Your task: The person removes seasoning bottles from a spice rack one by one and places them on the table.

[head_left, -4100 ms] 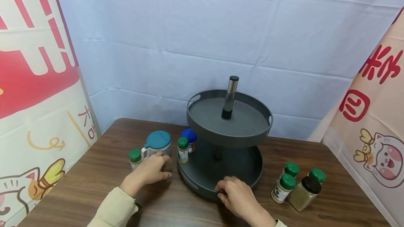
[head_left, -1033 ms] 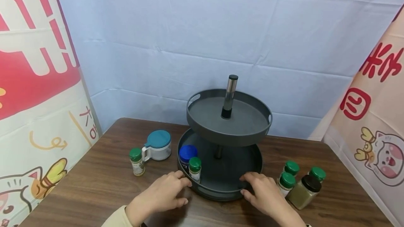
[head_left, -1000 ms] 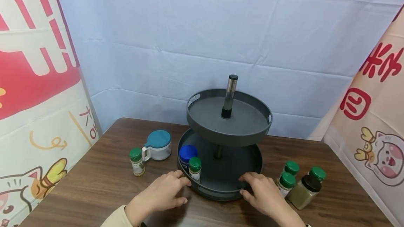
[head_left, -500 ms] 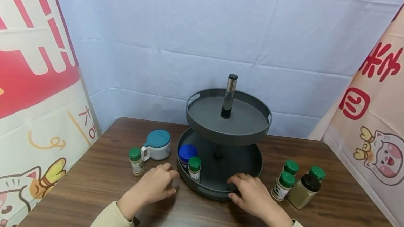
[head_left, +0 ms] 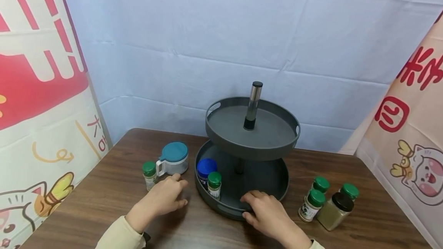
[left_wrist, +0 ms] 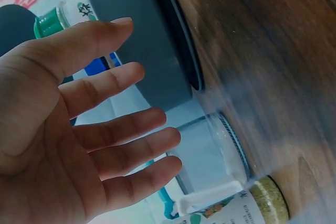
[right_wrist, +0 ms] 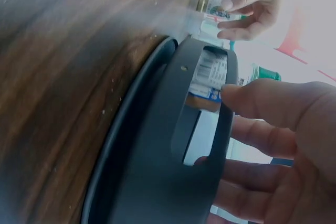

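While right hand grips front rim of lower tray, fingers curled over edge, left hand hovers spread, holding nothing, near jug. Trays: two, stacked. In lower: two jars. On table: five jars, one jug.

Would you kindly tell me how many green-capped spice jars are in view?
5: one on the table by the left hand, one on the rack's lower tray, three grouped right of the rack. None seems hidden.
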`<act>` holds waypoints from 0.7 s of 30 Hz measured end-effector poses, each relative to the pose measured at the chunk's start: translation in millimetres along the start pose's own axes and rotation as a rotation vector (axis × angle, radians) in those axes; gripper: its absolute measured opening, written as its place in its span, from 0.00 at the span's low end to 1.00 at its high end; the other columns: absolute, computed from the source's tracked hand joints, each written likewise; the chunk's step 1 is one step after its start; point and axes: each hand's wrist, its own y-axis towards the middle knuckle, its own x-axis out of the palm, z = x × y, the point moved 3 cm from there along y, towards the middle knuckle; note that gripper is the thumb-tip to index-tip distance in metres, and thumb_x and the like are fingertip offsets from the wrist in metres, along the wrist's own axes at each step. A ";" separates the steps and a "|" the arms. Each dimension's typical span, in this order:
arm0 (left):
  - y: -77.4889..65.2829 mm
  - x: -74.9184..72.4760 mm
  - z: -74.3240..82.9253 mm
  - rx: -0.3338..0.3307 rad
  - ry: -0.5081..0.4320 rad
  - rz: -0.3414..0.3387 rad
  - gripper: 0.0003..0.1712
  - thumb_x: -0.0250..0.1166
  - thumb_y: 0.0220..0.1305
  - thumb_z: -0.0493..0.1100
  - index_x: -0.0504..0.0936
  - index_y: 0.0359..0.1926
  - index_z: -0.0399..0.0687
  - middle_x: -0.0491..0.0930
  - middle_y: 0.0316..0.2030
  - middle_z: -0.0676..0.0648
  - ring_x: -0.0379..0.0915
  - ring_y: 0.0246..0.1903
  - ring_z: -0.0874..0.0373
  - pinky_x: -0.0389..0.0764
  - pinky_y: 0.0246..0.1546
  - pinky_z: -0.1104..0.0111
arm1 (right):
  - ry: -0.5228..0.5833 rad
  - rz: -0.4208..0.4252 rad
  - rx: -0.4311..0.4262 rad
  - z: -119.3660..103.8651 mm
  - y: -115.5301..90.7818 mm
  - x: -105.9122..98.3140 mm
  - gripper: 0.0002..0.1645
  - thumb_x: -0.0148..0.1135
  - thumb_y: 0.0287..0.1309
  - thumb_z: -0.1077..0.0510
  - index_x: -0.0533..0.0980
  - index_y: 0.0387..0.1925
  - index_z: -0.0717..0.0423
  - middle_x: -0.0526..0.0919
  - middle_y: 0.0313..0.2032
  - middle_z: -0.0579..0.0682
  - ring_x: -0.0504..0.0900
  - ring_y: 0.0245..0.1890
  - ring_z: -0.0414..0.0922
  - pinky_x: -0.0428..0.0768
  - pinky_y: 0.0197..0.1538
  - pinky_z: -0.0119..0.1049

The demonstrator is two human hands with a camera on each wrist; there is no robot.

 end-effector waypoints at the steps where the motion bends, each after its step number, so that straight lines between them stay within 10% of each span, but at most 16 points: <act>1: 0.3 0.4 -1.0 0.000 -0.003 0.004 0.21 0.73 0.45 0.46 0.80 0.40 0.41 0.68 0.28 0.49 0.70 0.25 0.56 0.72 0.22 0.63 | -0.003 0.001 -0.005 -1.4 0.6 1.0 0.15 0.68 0.50 0.55 0.78 0.41 0.52 0.79 0.39 0.48 0.79 0.35 0.46 0.77 0.32 0.39; 21: 0.4 7.6 -11.0 -0.014 -0.021 -0.008 0.22 0.73 0.45 0.46 0.80 0.40 0.39 0.72 0.31 0.47 0.72 0.30 0.53 0.74 0.26 0.61 | -0.045 0.066 -0.066 -8.3 1.3 8.3 0.09 0.67 0.48 0.64 0.80 0.32 0.48 0.72 0.25 0.40 0.74 0.25 0.39 0.73 0.25 0.32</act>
